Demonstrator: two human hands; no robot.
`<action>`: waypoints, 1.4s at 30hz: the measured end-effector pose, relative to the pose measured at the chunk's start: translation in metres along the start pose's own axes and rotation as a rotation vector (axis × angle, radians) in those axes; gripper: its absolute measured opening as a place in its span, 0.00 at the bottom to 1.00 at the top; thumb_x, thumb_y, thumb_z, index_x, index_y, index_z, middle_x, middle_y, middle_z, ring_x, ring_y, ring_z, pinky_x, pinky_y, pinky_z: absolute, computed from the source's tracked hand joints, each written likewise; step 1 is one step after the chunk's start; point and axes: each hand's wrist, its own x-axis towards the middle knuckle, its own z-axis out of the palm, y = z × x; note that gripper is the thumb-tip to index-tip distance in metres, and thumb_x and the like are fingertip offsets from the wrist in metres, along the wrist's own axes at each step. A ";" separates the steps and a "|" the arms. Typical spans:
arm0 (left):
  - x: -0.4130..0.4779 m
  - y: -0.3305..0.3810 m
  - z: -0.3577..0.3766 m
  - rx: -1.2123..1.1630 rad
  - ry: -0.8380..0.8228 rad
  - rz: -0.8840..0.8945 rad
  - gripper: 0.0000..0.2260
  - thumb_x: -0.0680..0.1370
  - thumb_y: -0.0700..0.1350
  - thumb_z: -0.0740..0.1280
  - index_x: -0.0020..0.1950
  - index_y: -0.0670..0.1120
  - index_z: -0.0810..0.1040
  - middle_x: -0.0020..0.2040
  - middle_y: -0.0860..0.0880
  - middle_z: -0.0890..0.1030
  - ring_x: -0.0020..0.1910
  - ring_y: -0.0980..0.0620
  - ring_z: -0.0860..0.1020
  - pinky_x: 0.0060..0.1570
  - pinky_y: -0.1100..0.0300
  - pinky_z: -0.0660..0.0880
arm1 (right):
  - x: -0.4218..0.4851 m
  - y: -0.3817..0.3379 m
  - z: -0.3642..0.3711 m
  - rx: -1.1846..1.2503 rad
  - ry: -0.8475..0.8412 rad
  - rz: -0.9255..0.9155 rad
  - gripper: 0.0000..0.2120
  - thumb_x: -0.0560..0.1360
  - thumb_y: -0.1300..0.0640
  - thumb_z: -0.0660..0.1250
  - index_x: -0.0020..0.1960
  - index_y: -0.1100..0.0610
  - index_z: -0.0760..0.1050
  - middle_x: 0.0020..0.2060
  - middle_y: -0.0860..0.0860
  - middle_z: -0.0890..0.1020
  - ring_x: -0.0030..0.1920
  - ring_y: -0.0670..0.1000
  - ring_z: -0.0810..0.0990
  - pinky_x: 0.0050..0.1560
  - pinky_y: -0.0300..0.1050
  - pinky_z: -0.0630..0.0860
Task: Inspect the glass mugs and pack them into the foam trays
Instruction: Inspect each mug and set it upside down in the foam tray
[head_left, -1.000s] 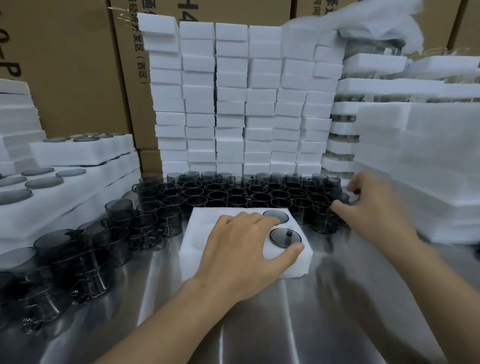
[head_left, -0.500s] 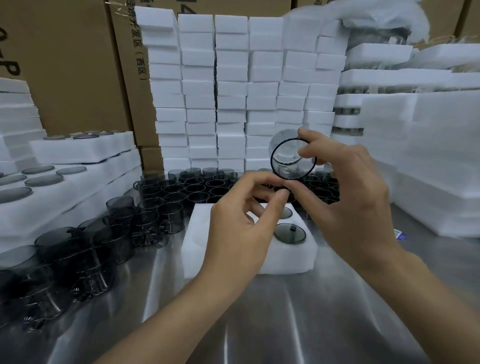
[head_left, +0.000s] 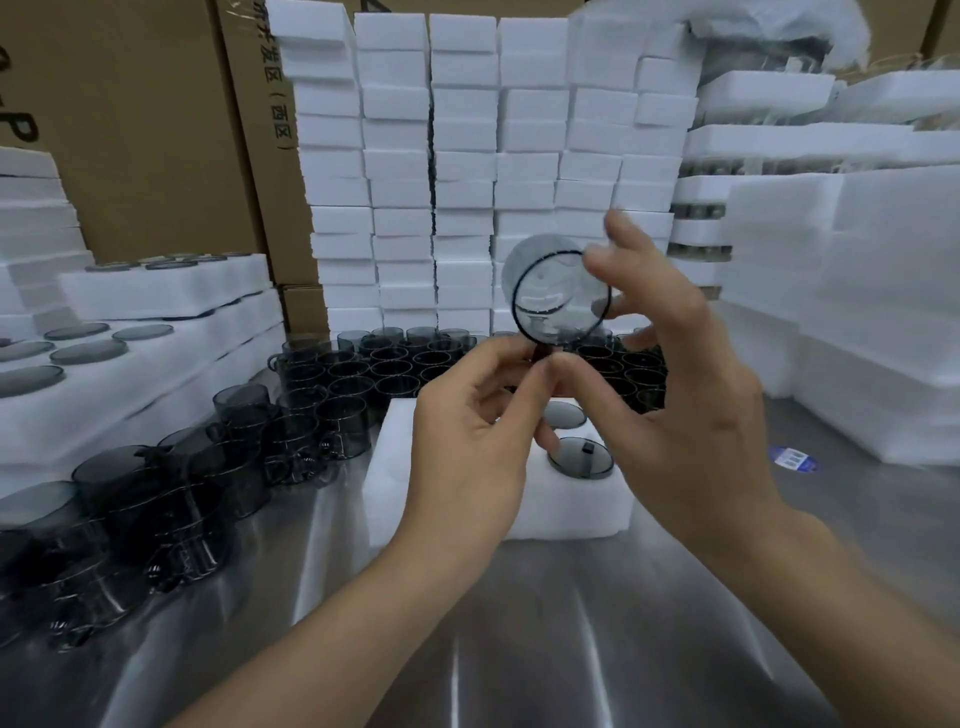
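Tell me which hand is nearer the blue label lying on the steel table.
Right. The right hand is raised just left of the blue label, fingers at the held glass mug; the left hand pinches its handle farther left, beyond the right hand.

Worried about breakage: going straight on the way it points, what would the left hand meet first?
The held mug, whose handle the left hand pinches; past it, probably the right hand's thumb, depth unclear.
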 end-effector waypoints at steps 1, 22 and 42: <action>0.002 0.001 -0.001 -0.013 0.019 -0.003 0.04 0.84 0.41 0.71 0.52 0.48 0.85 0.42 0.50 0.87 0.31 0.57 0.80 0.34 0.70 0.73 | 0.000 0.000 0.001 0.036 -0.003 0.018 0.32 0.79 0.61 0.76 0.78 0.48 0.67 0.81 0.48 0.68 0.75 0.49 0.74 0.66 0.47 0.76; 0.023 0.010 -0.016 -0.469 0.024 -0.473 0.06 0.87 0.48 0.64 0.57 0.51 0.80 0.38 0.56 0.74 0.33 0.59 0.72 0.33 0.65 0.64 | -0.014 -0.004 0.014 0.044 -0.171 0.359 0.29 0.79 0.45 0.69 0.77 0.35 0.63 0.64 0.35 0.73 0.55 0.49 0.79 0.46 0.36 0.76; 0.031 0.016 -0.038 -0.798 -0.239 -0.652 0.14 0.86 0.53 0.60 0.42 0.50 0.71 0.35 0.53 0.60 0.30 0.56 0.65 0.37 0.60 0.56 | -0.010 -0.020 0.019 0.587 -0.208 0.726 0.22 0.78 0.46 0.71 0.71 0.42 0.75 0.65 0.39 0.82 0.58 0.47 0.85 0.55 0.45 0.80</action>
